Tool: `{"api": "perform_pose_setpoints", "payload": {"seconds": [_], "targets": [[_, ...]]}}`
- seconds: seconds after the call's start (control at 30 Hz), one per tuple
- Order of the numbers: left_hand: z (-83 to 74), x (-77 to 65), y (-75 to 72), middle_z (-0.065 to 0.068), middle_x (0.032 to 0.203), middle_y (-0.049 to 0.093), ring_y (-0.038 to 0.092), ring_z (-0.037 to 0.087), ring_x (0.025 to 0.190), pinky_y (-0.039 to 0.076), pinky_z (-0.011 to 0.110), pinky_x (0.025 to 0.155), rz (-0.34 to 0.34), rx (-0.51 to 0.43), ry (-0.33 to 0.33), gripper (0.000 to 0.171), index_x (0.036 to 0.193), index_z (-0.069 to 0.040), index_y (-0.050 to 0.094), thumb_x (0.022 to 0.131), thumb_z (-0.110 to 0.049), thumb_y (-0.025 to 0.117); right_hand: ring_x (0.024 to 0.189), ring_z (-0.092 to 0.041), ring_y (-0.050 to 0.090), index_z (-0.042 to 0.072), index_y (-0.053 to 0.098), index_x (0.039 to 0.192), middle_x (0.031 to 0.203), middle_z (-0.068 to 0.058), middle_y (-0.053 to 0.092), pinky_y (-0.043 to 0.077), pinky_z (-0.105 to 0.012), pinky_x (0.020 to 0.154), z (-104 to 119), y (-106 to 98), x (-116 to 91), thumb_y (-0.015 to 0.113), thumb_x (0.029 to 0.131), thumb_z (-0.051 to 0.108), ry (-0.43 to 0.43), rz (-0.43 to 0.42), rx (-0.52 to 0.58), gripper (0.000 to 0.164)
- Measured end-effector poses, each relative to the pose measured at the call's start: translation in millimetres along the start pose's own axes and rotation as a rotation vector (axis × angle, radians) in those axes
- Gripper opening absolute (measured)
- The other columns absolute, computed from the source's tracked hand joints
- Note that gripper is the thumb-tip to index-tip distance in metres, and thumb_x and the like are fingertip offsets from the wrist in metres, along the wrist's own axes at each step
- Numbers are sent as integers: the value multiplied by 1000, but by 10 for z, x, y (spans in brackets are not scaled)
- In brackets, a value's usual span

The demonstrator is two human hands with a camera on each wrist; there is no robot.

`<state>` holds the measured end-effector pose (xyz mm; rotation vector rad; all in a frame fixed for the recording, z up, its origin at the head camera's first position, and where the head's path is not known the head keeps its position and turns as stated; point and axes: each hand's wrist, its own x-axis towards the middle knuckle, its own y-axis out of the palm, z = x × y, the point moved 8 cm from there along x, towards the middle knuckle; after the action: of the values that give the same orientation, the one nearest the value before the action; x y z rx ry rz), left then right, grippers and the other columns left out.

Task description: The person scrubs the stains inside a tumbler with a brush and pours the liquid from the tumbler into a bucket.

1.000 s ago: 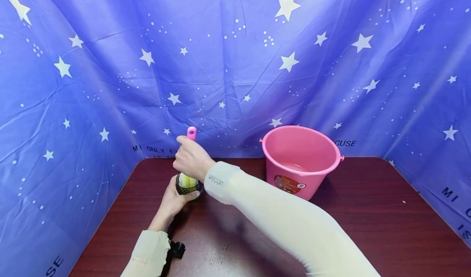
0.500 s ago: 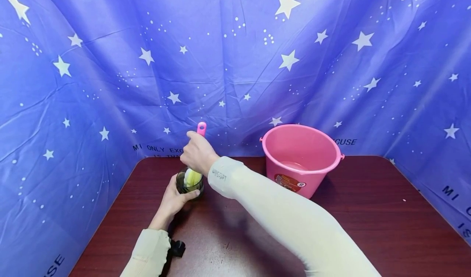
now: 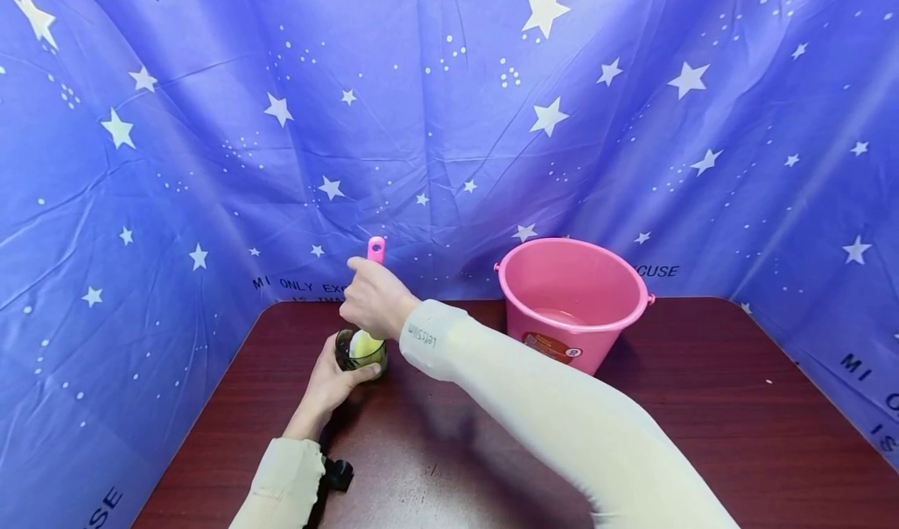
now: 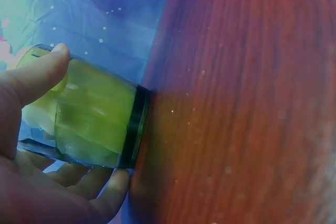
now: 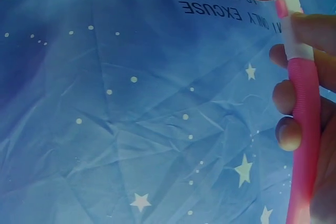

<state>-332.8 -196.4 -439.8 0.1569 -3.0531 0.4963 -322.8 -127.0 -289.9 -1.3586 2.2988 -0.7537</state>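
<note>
On the left part of the table, my left hand (image 3: 328,382) grips a dark-tinted drinking glass (image 4: 100,114). Its thumb lies on one side and the fingers on the other. The glass stands upright with its base on the table. A cup brush (image 5: 303,103) with a pink-and-white handle has its yellow-and-white sponge head (image 3: 364,345) inside the glass. My right hand (image 3: 375,299) holds that handle from above, fingers wrapped round it, and the pink end with a hole sticks up past the hand. Part of the sponge is hidden behind the right hand in the head view.
A pink bucket (image 3: 518,318) with a label stands at the back of the dark red wooden table (image 3: 688,435), right of the hands. A starry blue cloth (image 3: 435,123) hangs behind and at both sides. A black wrist device (image 3: 339,475) sits by the left sleeve.
The right hand and brush shifted right and up, then slightly back left and down, the sponge moving inside the glass. The left hand and glass stayed nearly in place.
</note>
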Motion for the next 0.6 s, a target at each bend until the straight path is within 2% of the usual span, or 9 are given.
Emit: {"api": "perform_pose_setpoints", "payload": {"seconds": [0.17,0.37,0.6], "targets": [[18,12,3,14,124,53,48,26,111,35,39,98,-5,-9,9,82,136,-6,38,69,-13,85,70,-12,55,33,68,93,88,10,69,28,-36,87,37,-72,17,53,87,30,-18,-44,-10,17],[50,17,10,13,121,54,50,25,109,36,38,97,8,-14,9,82,134,-7,37,69,-12,85,71,-11,54,34,68,94,90,10,69,27,-36,88,76,-110,51,50,90,30,-17,-52,-26,19],[31,24,7,13,118,56,51,25,106,37,38,95,11,-22,38,80,133,-7,38,68,-11,85,70,-10,52,35,69,96,90,11,69,27,-36,88,92,-124,91,49,93,28,10,-55,-60,21]]}}
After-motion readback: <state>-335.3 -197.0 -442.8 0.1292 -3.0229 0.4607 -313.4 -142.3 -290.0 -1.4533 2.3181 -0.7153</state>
